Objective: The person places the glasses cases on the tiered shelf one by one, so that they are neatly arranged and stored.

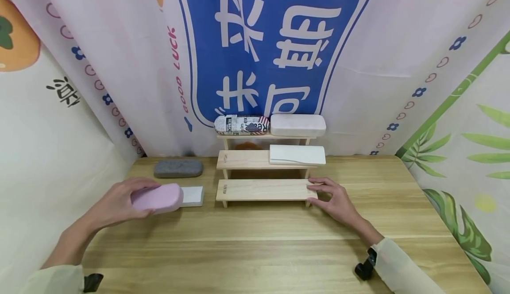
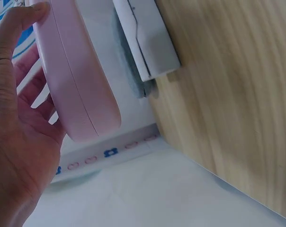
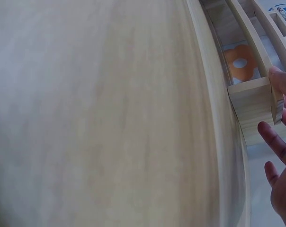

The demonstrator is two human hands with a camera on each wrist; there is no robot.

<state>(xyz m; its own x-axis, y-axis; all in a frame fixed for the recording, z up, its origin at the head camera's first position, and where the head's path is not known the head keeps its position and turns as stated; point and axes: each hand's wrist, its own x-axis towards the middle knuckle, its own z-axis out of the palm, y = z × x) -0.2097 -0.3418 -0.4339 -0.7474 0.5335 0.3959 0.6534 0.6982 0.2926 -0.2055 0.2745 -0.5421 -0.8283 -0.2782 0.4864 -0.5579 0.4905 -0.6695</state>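
Note:
My left hand (image 1: 123,201) grips a pink glasses case (image 1: 159,198) above the left part of the table. In the left wrist view the thumb lies along one side of the case (image 2: 76,71), with fingers behind it. Just beyond it on the table lies a white case (image 1: 193,195), partly covered by the pink one in the head view. At the right end of the lowest step of a three-tier wooden stand (image 1: 263,190), my right hand (image 1: 334,199) pinches the board between thumb and fingers. That lowest step carries nothing.
A grey glasses case (image 1: 178,168) lies at the back left of the table (image 1: 255,258). On the stand's top step are a newsprint-patterned case (image 1: 241,125) and a white case (image 1: 298,125); a white flap-front case (image 1: 297,155) sits on the middle step. A printed curtain (image 1: 358,86) hangs behind.

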